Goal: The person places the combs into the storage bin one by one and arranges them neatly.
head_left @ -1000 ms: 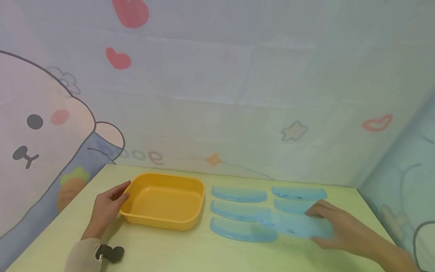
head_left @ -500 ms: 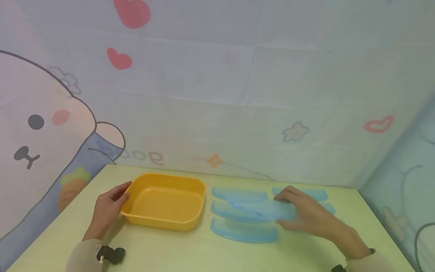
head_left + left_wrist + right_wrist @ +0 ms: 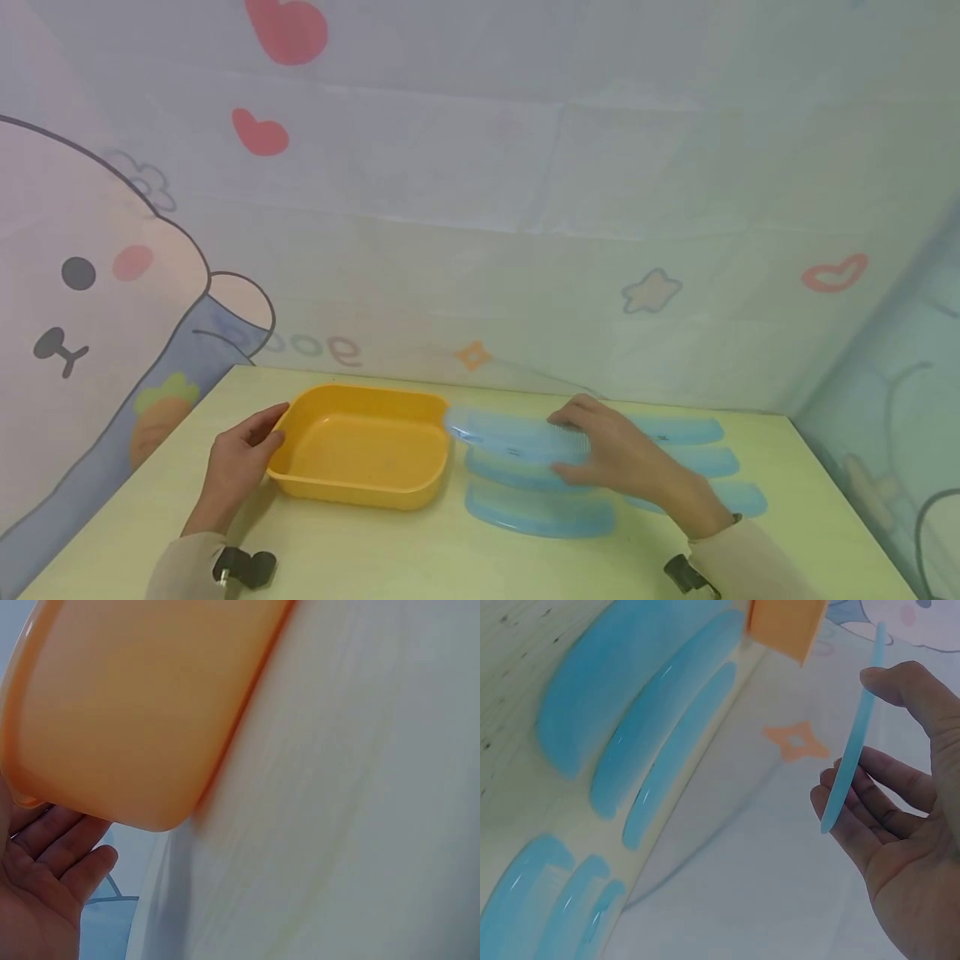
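Observation:
A yellow plastic tray point(image 3: 337, 490) stands on the left part of the table. My left hand point(image 3: 234, 468) grips its left end, the thumb at the rim and the fingers against the outer wall, as the left wrist view shows of the fingers point(image 3: 64, 840). My right hand point(image 3: 626, 458) holds a translucent blue comb point(image 3: 502, 432) between thumb and fingers, raised over the other combs. Its far end reaches the tray's right rim in the head view. Edge-on, the same comb point(image 3: 851, 750) crosses the right hand point(image 3: 907, 847) in the right wrist view.
Blue combs lie in two columns right of the tray: a left column with a front comb point(image 3: 540, 510), and a right column with a back comb point(image 3: 682, 429), partly behind my right arm. A printed cloth point(image 3: 480, 208) hangs behind the pale table point(image 3: 360, 558).
My right hand has carried the comb left and slightly back, from the right column toward the tray. My left hand and the tray have stayed in place.

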Available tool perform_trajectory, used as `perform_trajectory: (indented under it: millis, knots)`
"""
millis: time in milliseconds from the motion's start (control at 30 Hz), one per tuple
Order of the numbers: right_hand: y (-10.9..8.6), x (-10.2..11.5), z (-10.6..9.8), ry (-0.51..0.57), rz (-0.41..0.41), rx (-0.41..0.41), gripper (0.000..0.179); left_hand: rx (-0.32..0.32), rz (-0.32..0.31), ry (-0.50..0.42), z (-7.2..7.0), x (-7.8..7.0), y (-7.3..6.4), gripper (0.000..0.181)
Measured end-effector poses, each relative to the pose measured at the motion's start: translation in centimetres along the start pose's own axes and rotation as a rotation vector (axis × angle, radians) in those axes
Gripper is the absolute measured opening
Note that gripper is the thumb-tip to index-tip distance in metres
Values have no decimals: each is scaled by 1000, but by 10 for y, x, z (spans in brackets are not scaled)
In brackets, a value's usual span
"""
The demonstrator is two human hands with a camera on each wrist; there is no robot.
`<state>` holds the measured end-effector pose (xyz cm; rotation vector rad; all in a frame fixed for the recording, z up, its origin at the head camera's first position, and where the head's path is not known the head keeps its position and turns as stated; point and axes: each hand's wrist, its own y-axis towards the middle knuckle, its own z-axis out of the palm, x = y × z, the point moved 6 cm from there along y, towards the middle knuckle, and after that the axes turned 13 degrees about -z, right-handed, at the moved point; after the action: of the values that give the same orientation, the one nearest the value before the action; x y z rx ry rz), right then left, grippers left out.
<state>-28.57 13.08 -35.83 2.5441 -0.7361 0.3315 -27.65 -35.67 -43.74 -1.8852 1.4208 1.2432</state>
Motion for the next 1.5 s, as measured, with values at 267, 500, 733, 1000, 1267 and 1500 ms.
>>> perform_trajectory:
  millis: [267, 500, 733, 1000, 1267, 1500]
  knots:
    - [23, 6, 14, 3, -37, -13, 51, -10, 6, 9, 2, -1, 1, 38]
    - [43, 12, 27, 8, -73, -32, 51, -2, -2, 9, 3, -3, 1, 38]
    - [65, 21, 42, 24, -75, -36, 52, -12, 0, 23, 2, -2, 1, 38]
    - [90, 32, 61, 33, -66, 9, 53, -4, 16, 23, 3, -5, 2, 38]
    - [117, 47, 83, 42, -76, 73, 51, 3, 4, 48, 1, -1, 2, 39]
    - [138, 53, 106, 18, -38, 145, 55, 15, -28, 56, -3, 3, 0, 40]
